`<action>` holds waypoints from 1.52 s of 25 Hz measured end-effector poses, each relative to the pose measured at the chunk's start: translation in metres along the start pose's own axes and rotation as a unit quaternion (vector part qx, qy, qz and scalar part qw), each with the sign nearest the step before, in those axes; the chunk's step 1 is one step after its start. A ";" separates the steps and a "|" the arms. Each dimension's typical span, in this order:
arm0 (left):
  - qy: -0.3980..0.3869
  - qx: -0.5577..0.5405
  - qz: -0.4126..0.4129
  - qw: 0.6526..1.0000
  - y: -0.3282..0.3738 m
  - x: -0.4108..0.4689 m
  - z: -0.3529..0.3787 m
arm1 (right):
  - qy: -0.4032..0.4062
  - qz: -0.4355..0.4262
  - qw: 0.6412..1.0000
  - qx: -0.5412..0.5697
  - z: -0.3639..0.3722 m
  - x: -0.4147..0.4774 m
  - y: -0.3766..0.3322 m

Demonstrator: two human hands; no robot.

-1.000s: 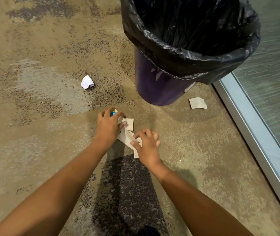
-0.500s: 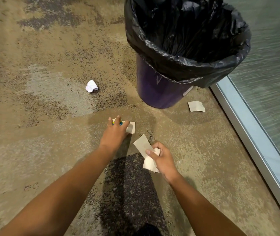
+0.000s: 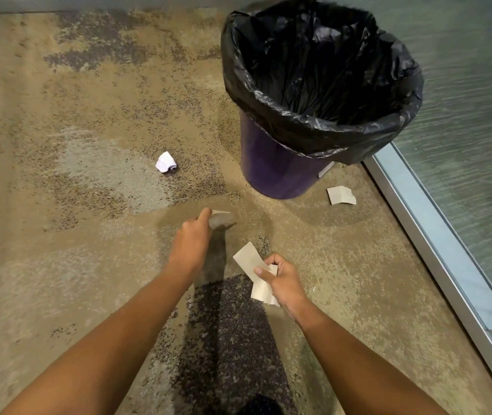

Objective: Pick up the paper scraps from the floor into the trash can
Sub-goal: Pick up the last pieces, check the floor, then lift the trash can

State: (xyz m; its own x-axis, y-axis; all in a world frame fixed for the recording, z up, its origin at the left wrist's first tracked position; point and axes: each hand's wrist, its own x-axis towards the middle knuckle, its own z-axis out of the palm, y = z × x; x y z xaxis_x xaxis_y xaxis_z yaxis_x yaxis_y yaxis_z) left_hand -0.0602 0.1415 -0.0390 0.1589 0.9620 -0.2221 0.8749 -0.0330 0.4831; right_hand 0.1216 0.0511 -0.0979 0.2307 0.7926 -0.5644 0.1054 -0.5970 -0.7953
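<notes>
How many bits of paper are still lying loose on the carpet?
2: a crumpled white paper ball left of the black-lined purple trash can, a flat beige scrap at its right. Others may hide behind it.

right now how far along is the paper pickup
Done: nothing visible inside the black-lined purple trash can. In hand: right hand grips beige flat scraps; left hand pinches another beige scrap. Left: crumpled white paper ball and a folded beige scrap beside the can.

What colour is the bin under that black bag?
The trash can is dark purple below its black liner bag, seen best in the head view.
</notes>
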 end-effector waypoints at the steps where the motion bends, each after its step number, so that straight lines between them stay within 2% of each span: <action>1: -0.006 -0.016 -0.017 1.000 -0.002 -0.008 -0.002 | 0.003 0.010 1.000 0.000 0.001 0.000 -0.003; 4: 0.007 -0.073 -0.057 0.996 -0.002 -0.041 -0.009 | 0.006 0.078 0.997 0.017 0.000 -0.004 -0.023; 7: 0.044 -0.059 -0.033 0.997 0.003 -0.071 -0.016 | 0.010 0.149 0.984 0.092 -0.007 -0.023 -0.045; 9: 0.067 -0.119 -0.052 0.989 0.015 -0.083 -0.026 | 0.044 0.140 0.979 0.144 -0.016 -0.042 -0.056; 12: 0.079 -0.229 -0.097 0.965 0.044 -0.084 -0.045 | 0.079 0.064 0.972 0.210 -0.033 -0.072 -0.086; 15: 0.056 -0.416 -0.132 0.898 0.084 -0.072 -0.083 | 0.100 -0.034 0.963 0.248 -0.051 -0.102 -0.141; 19: 0.055 -0.565 -0.089 0.818 0.145 -0.048 -0.148 | 0.145 -0.125 0.937 0.292 -0.076 -0.124 -0.226; 21: 0.042 -0.638 -0.069 0.766 0.174 -0.029 -0.173 | 0.184 -0.140 0.915 0.330 -0.086 -0.115 -0.266; 23: -0.003 -0.695 -0.091 0.714 0.197 -0.007 -0.194 | 0.214 -0.125 0.902 0.353 -0.095 -0.099 -0.301; 24: -0.033 -0.704 -0.098 0.703 0.206 0.001 -0.202 | 0.210 -0.116 0.904 0.354 -0.099 -0.089 -0.316; 27: -0.109 -0.667 -0.079 0.733 0.219 0.016 -0.215 | 0.184 -0.118 0.921 0.322 -0.107 -0.071 -0.337; 29: -0.109 -0.640 -0.059 0.758 0.210 0.024 -0.209 | 0.200 -0.139 0.928 0.284 -0.110 -0.067 -0.334; 30: -0.085 -0.635 -0.041 0.766 0.204 0.024 -0.203 | 0.223 -0.164 0.925 0.260 -0.110 -0.066 -0.326; 32: 0.007 -0.653 -0.018 0.757 0.189 0.021 -0.187 | 0.300 -0.237 0.906 0.178 -0.105 -0.068 -0.304; 34: 0.118 -0.653 -0.021 0.748 0.167 0.015 -0.166 | 0.383 -0.322 0.864 0.062 -0.094 -0.075 -0.276; 36: 0.192 -0.609 -0.042 0.769 0.138 0.010 -0.138 | 0.433 -0.402 0.807 -0.023 -0.083 -0.078 -0.245; 38: 0.231 -0.543 -0.084 0.803 0.106 0.006 -0.108 | 0.426 -0.456 0.778 -0.077 -0.075 -0.069 -0.208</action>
State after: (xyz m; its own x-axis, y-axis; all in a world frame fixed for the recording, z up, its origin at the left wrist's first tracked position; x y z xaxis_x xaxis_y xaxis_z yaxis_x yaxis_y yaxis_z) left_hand -0.0158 0.1725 0.1022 -0.3256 0.9344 -0.1446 -0.0874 0.1226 0.9886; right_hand 0.1566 0.1117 0.1232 0.5424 0.5651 0.6217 0.7003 0.1047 -0.7061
